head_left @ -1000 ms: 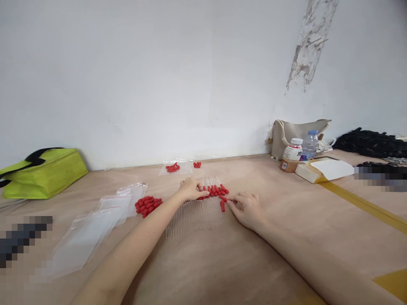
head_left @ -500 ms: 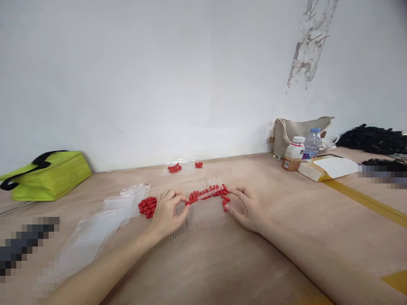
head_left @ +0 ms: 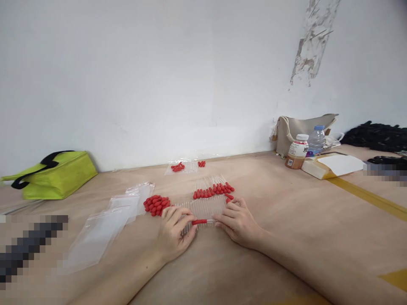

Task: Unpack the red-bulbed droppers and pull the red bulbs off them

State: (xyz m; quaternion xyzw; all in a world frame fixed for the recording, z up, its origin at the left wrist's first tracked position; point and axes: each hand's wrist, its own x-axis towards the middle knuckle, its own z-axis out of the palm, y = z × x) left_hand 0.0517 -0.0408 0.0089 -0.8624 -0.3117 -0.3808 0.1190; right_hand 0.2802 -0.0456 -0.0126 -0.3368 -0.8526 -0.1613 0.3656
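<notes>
Between my two hands lies a dropper made of a red rubber bulb and a clear thin tube. My left hand pinches the bulb end; my right hand grips the tube side, its fingers hiding the far end. Beneath and behind them, loose clear tubes lie side by side on the table. Farther back is a row of droppers with red bulbs toward me and tips toward the wall. A pile of loose red bulbs sits beside my left hand. Another red bulb is near my right fingers.
Clear zip bags lie at left, near a lime-green bag. A packet with red bulbs rests by the wall. At right stand a brown drink bottle, a clear bottle, a beige bag and an open box.
Both hands have come nearer to me and closer together, bringing the dropper from over the red-bulb row to the near ends of the loose tubes. The view has shifted slightly.
</notes>
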